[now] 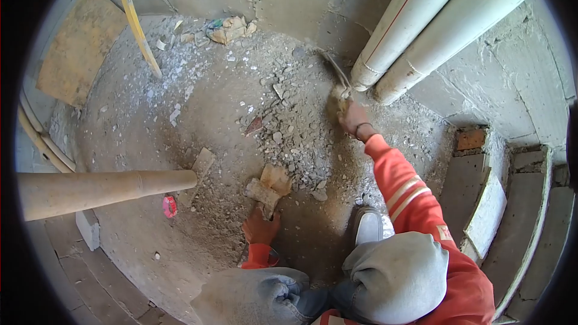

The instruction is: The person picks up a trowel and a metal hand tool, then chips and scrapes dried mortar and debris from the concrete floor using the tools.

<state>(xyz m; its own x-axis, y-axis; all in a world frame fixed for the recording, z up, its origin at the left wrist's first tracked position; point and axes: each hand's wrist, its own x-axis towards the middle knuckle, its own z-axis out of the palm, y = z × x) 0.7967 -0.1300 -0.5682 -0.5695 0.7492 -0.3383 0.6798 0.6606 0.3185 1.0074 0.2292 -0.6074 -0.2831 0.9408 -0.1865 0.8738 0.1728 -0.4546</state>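
Observation:
My right hand (354, 119), in a red sleeve, is closed around the handle of a metal tool (338, 71) whose long thin end reaches toward the foot of the pipes. Low in the middle, my left hand (261, 226) is wrapped round the near end of a flat, tan, dusty piece (265, 190) with a broader, irregular far end resting at the rubble. Between my hands lies a spread of grey rubble (301, 150) with small stones and dust. A reddish shard (254, 125) sits at its left side.
Two white pipes (415, 24) stand at the upper right. A wooden pole (108, 189) juts in from the left, near a pink object (170, 206). Stacked blocks (469, 198) stand at the right. Crumpled wrapping (230, 29) lies by the back wall; a yellow strip (137, 21) stands left of it.

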